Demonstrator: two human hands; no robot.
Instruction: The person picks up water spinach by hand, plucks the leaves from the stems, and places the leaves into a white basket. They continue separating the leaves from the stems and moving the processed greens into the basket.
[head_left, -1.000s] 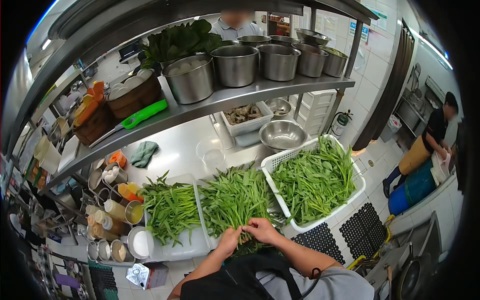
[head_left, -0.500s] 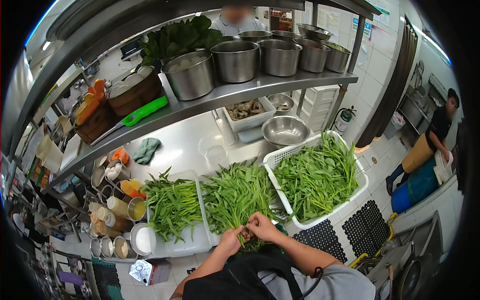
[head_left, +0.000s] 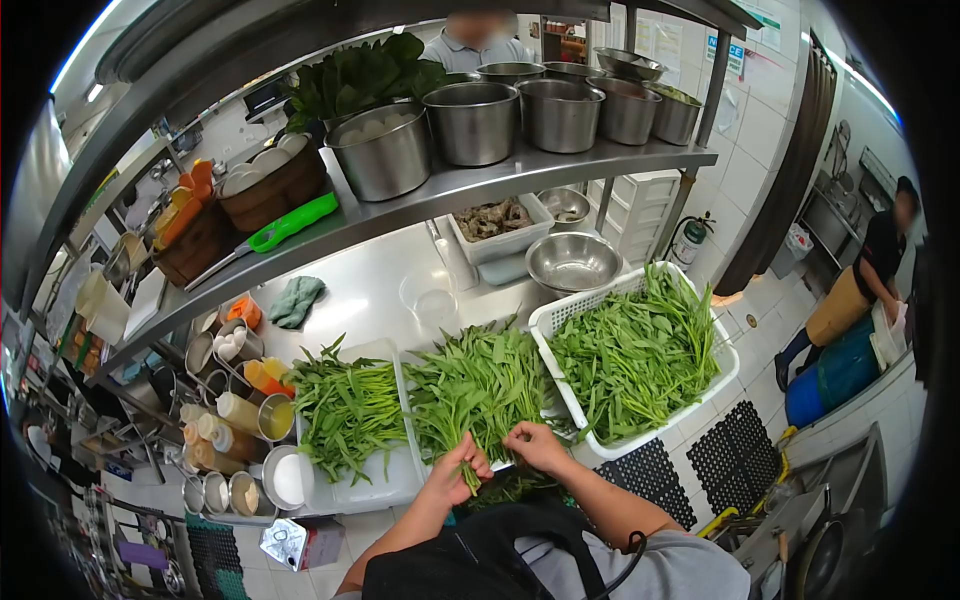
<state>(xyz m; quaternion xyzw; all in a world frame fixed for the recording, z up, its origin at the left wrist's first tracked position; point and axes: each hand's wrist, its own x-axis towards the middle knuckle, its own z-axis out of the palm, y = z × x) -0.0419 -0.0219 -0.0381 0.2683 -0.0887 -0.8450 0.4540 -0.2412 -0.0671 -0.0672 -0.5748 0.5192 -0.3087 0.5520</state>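
My left hand (head_left: 460,472) is closed around a bunch of water spinach (head_left: 470,425), and the stem ends poke out below the fist. To its right, my right hand (head_left: 537,448) has its fingers pinched together beside the leaves; whatever lies between the fingertips is too small to make out. Behind both hands, a heap of long-leaved greens (head_left: 495,370) fills the middle container. More stalks lie in a clear plastic tub (head_left: 375,478) on the left. A white perforated basket (head_left: 640,440) on the right is piled with loose leafy stalks.
A steel shelf (head_left: 500,172) with several metal pots crosses above the counter. Sauce bottles (head_left: 236,412) and small bowls stand left. A steel bowl (head_left: 573,262) and a green cloth (head_left: 297,301) sit behind the greens. One person (head_left: 870,260) stands far right, another behind the shelf.
My hands have moved apart. The left has shifted slightly left with the bunch, and the right has moved a little to the right, away from the stem ends.
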